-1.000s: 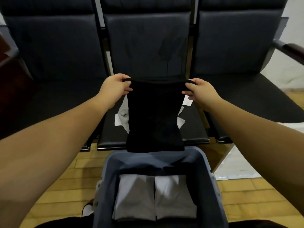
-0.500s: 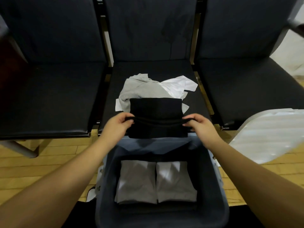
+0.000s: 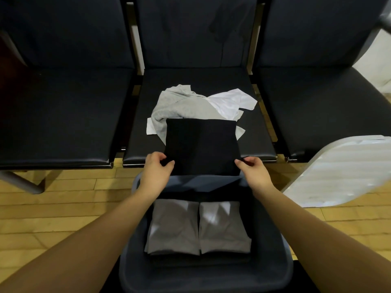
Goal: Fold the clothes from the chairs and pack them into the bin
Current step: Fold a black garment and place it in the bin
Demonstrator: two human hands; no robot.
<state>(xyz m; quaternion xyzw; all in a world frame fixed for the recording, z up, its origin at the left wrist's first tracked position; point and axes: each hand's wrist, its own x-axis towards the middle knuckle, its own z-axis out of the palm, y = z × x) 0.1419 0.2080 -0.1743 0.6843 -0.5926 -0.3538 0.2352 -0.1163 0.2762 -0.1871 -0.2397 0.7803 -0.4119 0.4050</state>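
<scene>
Two folded pieces point(image 3: 197, 226) lie in the bin point(image 3: 281, 269). Left hand point(image 3: 157, 171) and right hand point(image 3: 254, 171) pinch the folded black garment's point(image 3: 202, 148) near corners (crumpled clothes point(image 3: 190, 104) on the chair point(image 3: 257, 142) remain).

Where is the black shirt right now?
In the head view, the folded black shirt lies on the front of the middle chair, over the loose gray and white clothes, just behind the bin; both hands pinch its near corners.

Three dark padded chairs point(image 3: 63, 115) stand side by side in a row, their seats glossy at the front edges. Below them runs a light wooden plank floor point(image 3: 53, 212). A pale wall point(image 3: 378, 66) shows at the upper right corner.
</scene>
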